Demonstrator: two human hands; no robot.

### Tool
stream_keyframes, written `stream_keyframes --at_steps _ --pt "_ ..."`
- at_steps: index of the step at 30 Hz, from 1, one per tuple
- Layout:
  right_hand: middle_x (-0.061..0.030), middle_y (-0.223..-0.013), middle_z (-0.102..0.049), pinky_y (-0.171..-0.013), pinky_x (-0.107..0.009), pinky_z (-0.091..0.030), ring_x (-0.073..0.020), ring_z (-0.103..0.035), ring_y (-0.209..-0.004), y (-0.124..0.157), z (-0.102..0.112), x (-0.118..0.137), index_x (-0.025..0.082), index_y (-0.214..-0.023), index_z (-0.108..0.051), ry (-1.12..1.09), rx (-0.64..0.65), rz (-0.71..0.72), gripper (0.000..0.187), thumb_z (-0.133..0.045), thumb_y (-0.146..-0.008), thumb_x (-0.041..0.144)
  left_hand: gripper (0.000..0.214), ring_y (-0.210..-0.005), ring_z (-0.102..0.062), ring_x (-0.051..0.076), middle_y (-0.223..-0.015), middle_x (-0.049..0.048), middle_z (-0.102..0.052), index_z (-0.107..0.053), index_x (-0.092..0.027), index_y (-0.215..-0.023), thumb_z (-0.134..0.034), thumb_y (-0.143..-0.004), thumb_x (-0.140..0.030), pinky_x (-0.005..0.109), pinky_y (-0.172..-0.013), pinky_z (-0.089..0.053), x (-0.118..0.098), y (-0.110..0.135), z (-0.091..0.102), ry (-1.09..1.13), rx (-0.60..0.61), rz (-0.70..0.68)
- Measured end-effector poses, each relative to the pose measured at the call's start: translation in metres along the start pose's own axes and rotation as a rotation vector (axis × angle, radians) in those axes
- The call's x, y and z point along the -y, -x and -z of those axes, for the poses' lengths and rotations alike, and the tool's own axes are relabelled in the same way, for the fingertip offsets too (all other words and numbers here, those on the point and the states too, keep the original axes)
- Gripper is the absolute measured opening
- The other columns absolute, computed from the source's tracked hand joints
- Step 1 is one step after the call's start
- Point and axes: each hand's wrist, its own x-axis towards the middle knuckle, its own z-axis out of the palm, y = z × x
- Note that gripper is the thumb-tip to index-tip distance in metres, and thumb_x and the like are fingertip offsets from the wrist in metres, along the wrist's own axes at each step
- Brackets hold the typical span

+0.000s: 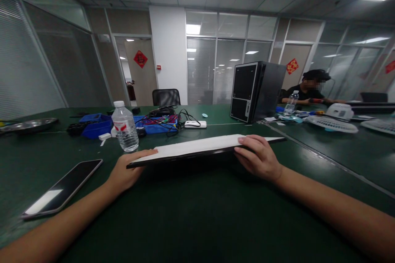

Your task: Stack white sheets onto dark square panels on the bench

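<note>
Held nearly level above the green tabletop is a thin, flat panel (197,145) with a white upper face and a black edge, seen almost edge-on. At its left end my left hand (128,169) is closed on it, thumb on top and fingers underneath. Toward the right end, my right hand (259,158) pinches the near edge, some fingertips resting on the white face. The panel's underside is hidden. Beyond it stands a black computer tower (257,90), its front facing left. A smartphone (64,189) lies face up beside my left forearm.
A water bottle (125,127) stands just behind my left hand. Blue trays (98,125) and tangled cables (160,117) lie farther back, near a white power strip (195,124). At the right are fan grilles (332,123) and a seated person (308,88).
</note>
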Motion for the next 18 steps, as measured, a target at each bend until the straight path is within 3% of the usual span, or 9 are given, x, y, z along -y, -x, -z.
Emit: stream_keyframes --at_steps 2,8,11,14,18 --pt "-0.0085 -0.124 -0.072 -0.097 -0.043 -0.061 -0.0235 -0.071 -0.113 -0.013 0.002 0.01 0.029 -0.14 -0.064 -0.058 0.033 0.064 0.052 -0.071 -0.092 0.008 0.06 -0.128 -0.073 0.032 -0.137 0.0048 -0.077 -0.081 -0.029 -0.129 -0.056 -0.097 -0.073 0.047 -0.12 -0.052 0.0 0.004 -0.003 -0.008 0.003 -0.004" --pt "-0.0087 -0.103 -0.076 -0.075 -0.034 -0.062 -0.0205 -0.072 -0.09 -0.041 0.022 0.022 0.02 -0.132 -0.07 -0.114 0.108 0.03 0.036 -0.067 -0.097 0.009 0.062 -0.13 -0.072 0.033 -0.138 0.0077 -0.076 -0.08 -0.027 -0.131 -0.06 -0.094 -0.072 0.049 -0.12 -0.052 -0.008 0.008 -0.012 -0.022 0.038 -0.081" --pt "-0.0114 -0.11 -0.077 -0.075 -0.033 -0.064 -0.0203 -0.074 -0.091 -0.05 0.037 0.024 0.019 -0.123 -0.073 -0.092 0.131 -0.05 0.028 -0.069 -0.097 0.011 0.058 -0.128 -0.073 0.032 -0.136 0.0077 -0.077 -0.081 -0.026 -0.129 -0.06 -0.096 -0.069 0.047 -0.118 -0.054 -0.017 0.009 -0.014 -0.035 0.036 -0.125" --pt "-0.0122 -0.121 -0.077 -0.079 -0.034 -0.066 -0.0209 -0.076 -0.095 -0.051 0.062 0.031 0.021 -0.117 -0.074 -0.068 0.149 -0.104 0.023 -0.07 -0.096 0.012 0.052 -0.126 -0.075 0.031 -0.134 0.0072 -0.079 -0.081 -0.026 -0.129 -0.06 -0.098 -0.063 0.045 -0.116 -0.057 -0.03 0.012 -0.015 -0.037 0.053 -0.19" --pt "-0.0056 -0.114 -0.081 -0.074 -0.037 -0.067 -0.0225 -0.078 -0.092 -0.024 0.112 0.05 0.031 -0.134 -0.075 -0.039 0.19 -0.146 0.043 -0.072 -0.094 0.018 0.045 -0.129 -0.073 0.028 -0.137 0.0049 -0.077 -0.078 -0.029 -0.134 -0.062 -0.1 -0.053 0.043 -0.119 -0.053 -0.065 0.016 -0.016 -0.011 0.209 -0.287"
